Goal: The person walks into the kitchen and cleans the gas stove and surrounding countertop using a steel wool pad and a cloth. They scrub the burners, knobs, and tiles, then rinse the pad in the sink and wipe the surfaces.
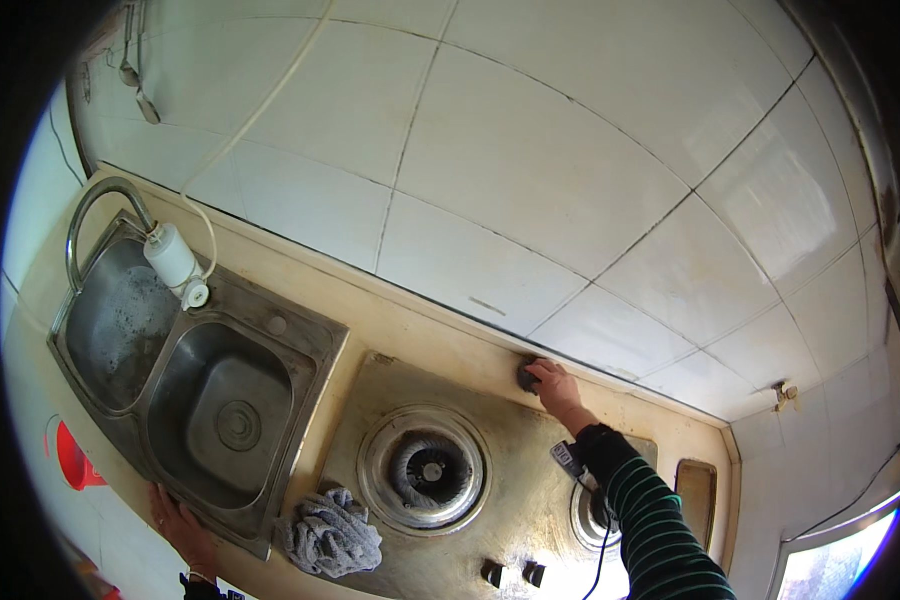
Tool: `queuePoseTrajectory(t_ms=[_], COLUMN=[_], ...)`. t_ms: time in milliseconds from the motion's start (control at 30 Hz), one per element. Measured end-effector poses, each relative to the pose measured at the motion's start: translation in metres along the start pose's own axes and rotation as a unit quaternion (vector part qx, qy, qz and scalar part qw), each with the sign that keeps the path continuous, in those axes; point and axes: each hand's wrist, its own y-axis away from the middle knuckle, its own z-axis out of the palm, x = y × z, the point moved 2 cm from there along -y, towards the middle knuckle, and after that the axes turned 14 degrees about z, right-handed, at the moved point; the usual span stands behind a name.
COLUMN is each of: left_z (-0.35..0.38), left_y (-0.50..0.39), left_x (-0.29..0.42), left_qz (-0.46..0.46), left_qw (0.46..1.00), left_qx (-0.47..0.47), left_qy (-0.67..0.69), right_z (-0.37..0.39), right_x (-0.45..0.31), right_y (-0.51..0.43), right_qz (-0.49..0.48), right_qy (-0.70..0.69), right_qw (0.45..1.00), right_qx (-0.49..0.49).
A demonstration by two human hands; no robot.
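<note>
My right hand (556,388) reaches to the back strip of the countertop (427,337), against the wall tiles. Its fingers close on a dark scrubber (527,374), perhaps steel wool, pressed to the counter behind the gas stove (514,465). By the front edge of the sink, my left hand (180,523) rests flat on the counter edge and holds nothing. A crumpled grey cloth (334,534) lies at the stove's front left corner, between the sink and the large burner (424,470). My right forearm partly covers the second burner (591,517).
A double-bowl steel sink (322,360) stands left, suds in its far bowl. A curved faucet (109,184) carries a white filter unit (172,256) with a hose. Two stove knobs (514,574) sit at the front. A red container (75,457) is below the counter.
</note>
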Motion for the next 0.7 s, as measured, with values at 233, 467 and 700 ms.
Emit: queuePoseTrajectory(t_ms=[233, 467, 700], left_z=[-0.008, -0.002, 0.002], left_y=[-0.001, 0.004, 0.012], left_x=[0.004, 0.016, 0.016], left_qz=[-0.003, -0.022, -0.017], left_qw=[1.0, 1.0, 0.999], left_qx=[-0.019, -0.01, 0.027], left_qy=[-0.007, -0.001, 0.01], right_z=[0.034, -0.246, -0.225], right_x=[-0.104, -0.099, -0.113], right_y=[-0.037, -0.022, -0.035], right_qz=[-0.078, -0.237, -0.221], right_qy=[-0.054, 0.07, 0.024], right_qw=[0.994, 0.876, 0.928], right_qx=[-0.049, 0.414, 0.298])
